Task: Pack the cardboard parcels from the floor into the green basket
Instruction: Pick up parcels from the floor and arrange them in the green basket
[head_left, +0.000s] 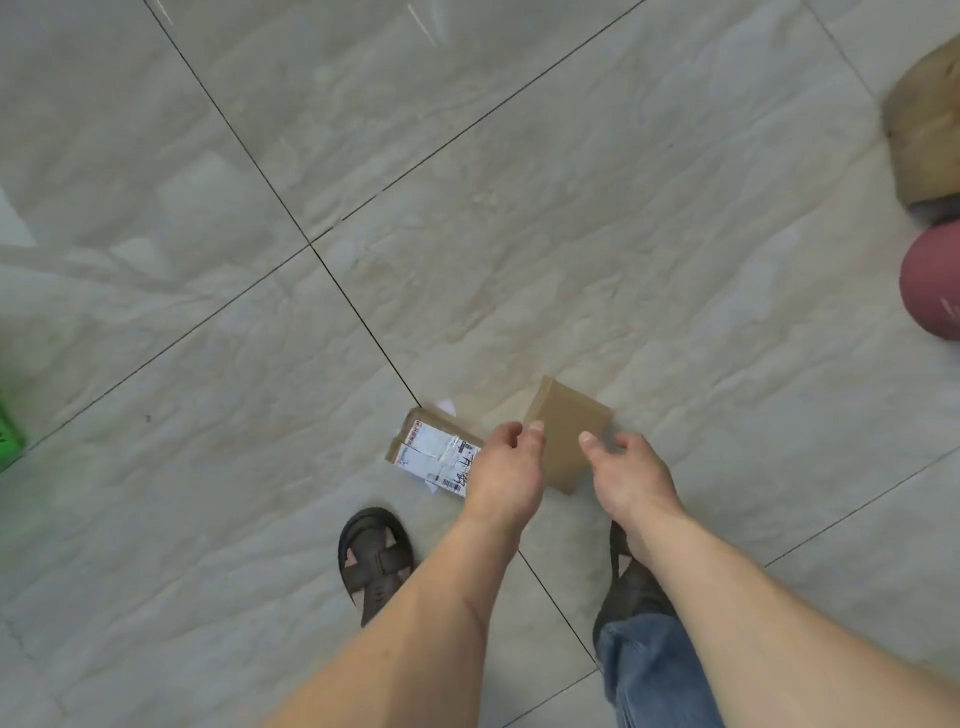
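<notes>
- Nearest, two sandals (375, 561) stand on the tiled floor (208, 364), a jeans leg (649, 670) over the right one.
- The left hand (506, 467) and right hand (631, 475) reach down on either side of a plain parcel (566, 431); fingers loosely spread, holding nothing, contact unclear.
- A labelled parcel (436, 449) lies just left of it, partly under the left hand.
- Bare floor opens ahead and to the left.
- A corner of the green basket (8, 436) shows at the left edge, well apart from the parcels.
- At the right edge are a dull red ball (935, 280) and, beyond it, a large box (927, 130).
</notes>
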